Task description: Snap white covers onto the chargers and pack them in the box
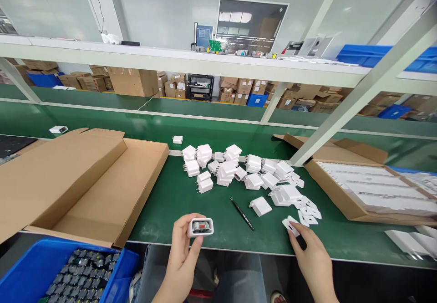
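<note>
Bare left hand [182, 255] and right hand [312, 259], sleeveless forearms.

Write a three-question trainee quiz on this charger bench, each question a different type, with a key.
1. True or false: the left hand holds an open charger housing with its insides showing.
2. Multiple choice: what are the right hand fingertips touching?
A. the black pen
B. a flat white cover plate
C. the blue bin
3. Fill in: the pile of white chargers lies on the ____ mat.

Key
1. True
2. B
3. green
</note>
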Tool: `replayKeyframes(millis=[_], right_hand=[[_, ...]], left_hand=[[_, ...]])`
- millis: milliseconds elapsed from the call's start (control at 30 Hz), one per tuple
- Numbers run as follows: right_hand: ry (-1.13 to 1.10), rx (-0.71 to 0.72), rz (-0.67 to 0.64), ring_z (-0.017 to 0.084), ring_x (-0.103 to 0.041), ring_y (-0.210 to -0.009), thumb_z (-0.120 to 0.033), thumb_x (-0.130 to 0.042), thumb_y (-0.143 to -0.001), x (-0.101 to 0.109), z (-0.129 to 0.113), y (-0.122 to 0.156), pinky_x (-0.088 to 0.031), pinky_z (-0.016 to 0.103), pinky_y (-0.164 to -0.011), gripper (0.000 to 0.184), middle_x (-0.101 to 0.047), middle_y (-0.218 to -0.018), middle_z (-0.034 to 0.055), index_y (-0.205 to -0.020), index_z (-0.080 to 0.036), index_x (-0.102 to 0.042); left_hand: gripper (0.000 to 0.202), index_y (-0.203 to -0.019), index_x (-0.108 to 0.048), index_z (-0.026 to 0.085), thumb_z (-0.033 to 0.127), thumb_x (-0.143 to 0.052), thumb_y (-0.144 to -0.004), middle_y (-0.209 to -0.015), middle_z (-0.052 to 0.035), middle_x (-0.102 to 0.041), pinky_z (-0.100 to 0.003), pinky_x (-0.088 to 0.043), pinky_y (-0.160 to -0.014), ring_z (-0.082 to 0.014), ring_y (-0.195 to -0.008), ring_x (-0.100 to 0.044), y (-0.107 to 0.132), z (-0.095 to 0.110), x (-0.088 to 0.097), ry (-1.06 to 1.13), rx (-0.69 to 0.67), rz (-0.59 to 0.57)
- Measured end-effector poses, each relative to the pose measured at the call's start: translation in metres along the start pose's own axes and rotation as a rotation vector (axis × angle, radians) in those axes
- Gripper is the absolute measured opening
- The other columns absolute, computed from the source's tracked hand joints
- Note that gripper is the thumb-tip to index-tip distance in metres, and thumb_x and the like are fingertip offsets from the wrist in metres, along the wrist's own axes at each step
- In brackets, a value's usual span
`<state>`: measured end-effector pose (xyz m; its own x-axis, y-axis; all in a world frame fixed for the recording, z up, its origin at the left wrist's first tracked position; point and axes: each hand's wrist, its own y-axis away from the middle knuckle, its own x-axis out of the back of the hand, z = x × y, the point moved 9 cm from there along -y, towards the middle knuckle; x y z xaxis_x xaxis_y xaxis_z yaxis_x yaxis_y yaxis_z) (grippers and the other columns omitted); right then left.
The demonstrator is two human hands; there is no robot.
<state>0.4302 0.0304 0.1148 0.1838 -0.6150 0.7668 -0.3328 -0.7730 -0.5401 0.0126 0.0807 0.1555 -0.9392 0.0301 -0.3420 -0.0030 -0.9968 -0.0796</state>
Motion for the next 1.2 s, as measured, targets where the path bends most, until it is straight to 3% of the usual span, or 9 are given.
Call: replayKeyframes(millis=[133, 267, 333, 400, 500, 600, 733, 933, 1200], right_hand=[[-0.030, -0.011, 0.067, 0.026, -0.071, -0.089, -0.068, -0.046, -0.100, 0.011, -0.012, -0.007, -0.055, 0.037, -0.073, 0.058, -0.072, -0.116, 0.0123, -0.116, -0.019, -0.073], [-0.128, -0.042, 0.113, 0.024, -0.072, -0.084, -0.061, -0.058, -0.097, 0.037, -0.055, -0.009, -0.055, 0.035, -0.073, 0.045, -0.075, -0.108, 0.0079, -0.114, -0.023, -0.073], [-0.238, -0.026, 0.083, 0.024, -0.074, -0.089, -0.049, -0.064, -0.098, 0.049, -0.096, -0.003, -0.057, 0.032, -0.072, 0.032, -0.076, -0.108, 0.0057, -0.117, -0.025, -0.072], [-0.411, 0.131, -0.010, 0.022, -0.074, -0.101, -0.031, -0.064, -0.100, 0.055, -0.157, 0.005, -0.059, 0.030, -0.084, 0.021, -0.075, -0.117, 0.0051, -0.120, -0.026, -0.070], [-0.580, 0.457, -0.084, 0.019, -0.071, -0.105, -0.008, -0.063, -0.094, 0.063, -0.244, 0.026, -0.058, 0.030, -0.093, 0.035, -0.076, -0.116, 0.0049, -0.126, -0.024, -0.066], [-0.638, 0.560, -0.113, 0.020, -0.069, -0.102, 0.001, -0.060, -0.092, 0.057, -0.282, 0.037, -0.060, 0.032, -0.089, 0.044, -0.075, -0.115, 0.0088, -0.132, -0.019, -0.062], [-0.633, 0.591, -0.111, 0.021, -0.067, -0.102, 0.002, -0.058, -0.093, 0.051, -0.289, 0.041, -0.061, 0.032, -0.086, 0.047, -0.075, -0.115, 0.0109, -0.136, -0.015, -0.059], [-0.622, 0.606, -0.145, 0.022, -0.068, -0.102, 0.001, -0.058, -0.096, 0.056, -0.287, 0.043, -0.061, 0.033, -0.084, 0.048, -0.075, -0.115, 0.0112, -0.141, -0.015, -0.057], [-0.697, 0.441, -0.242, 0.022, -0.070, -0.108, -0.009, -0.063, -0.096, 0.048, -0.282, 0.042, -0.062, 0.035, -0.090, 0.058, -0.074, -0.120, 0.0064, -0.148, -0.033, -0.053]], left_hand=[[0.043, -0.131, -0.056, 0.021, 0.045, -0.061, -0.096, -0.118, -0.0096, -0.062, -0.028, -0.044, -0.077, -0.0182, -0.091, -0.053, -0.002, -0.026, 0.000, 0.164, 0.199, -0.070], [0.042, -0.118, -0.062, 0.020, 0.056, -0.048, -0.100, -0.102, -0.0065, -0.057, -0.029, -0.038, -0.075, -0.0183, -0.083, -0.046, -0.001, -0.034, -0.006, 0.138, 0.197, -0.193], [0.044, -0.107, -0.063, 0.020, 0.057, -0.040, -0.104, -0.097, -0.0058, -0.053, -0.030, -0.037, -0.075, -0.0180, -0.080, -0.043, 0.002, -0.034, -0.012, 0.082, 0.153, -0.245], [0.046, -0.104, -0.063, 0.019, 0.056, -0.035, -0.106, -0.097, -0.0059, -0.052, -0.030, -0.037, -0.075, -0.0184, -0.080, -0.043, 0.005, -0.036, -0.018, 0.028, 0.135, -0.249], [0.049, -0.105, -0.064, 0.019, 0.056, -0.032, -0.107, -0.099, -0.0067, -0.052, -0.031, -0.037, -0.075, -0.0198, -0.082, -0.045, 0.008, -0.038, -0.025, -0.023, 0.096, -0.216], [0.048, -0.108, -0.065, 0.019, 0.055, -0.034, -0.107, -0.104, -0.0083, -0.054, -0.032, -0.039, -0.078, -0.0226, -0.089, -0.049, 0.010, -0.033, -0.030, -0.042, 0.004, -0.210], [0.043, -0.110, -0.065, 0.020, 0.050, -0.034, -0.109, -0.106, -0.0086, -0.056, -0.035, -0.041, -0.086, -0.0246, -0.097, -0.052, 0.013, -0.024, -0.031, -0.097, -0.060, -0.220], [0.037, -0.107, -0.062, 0.021, 0.047, -0.037, -0.109, -0.106, -0.0067, -0.054, -0.033, -0.042, -0.087, -0.0224, -0.096, -0.053, 0.019, -0.021, -0.030, -0.093, -0.036, -0.185], [0.031, -0.108, -0.062, 0.021, 0.046, -0.045, -0.108, -0.107, -0.0069, -0.056, -0.030, -0.045, -0.083, -0.0199, -0.092, -0.054, 0.025, -0.022, -0.025, -0.107, 0.009, -0.106]])
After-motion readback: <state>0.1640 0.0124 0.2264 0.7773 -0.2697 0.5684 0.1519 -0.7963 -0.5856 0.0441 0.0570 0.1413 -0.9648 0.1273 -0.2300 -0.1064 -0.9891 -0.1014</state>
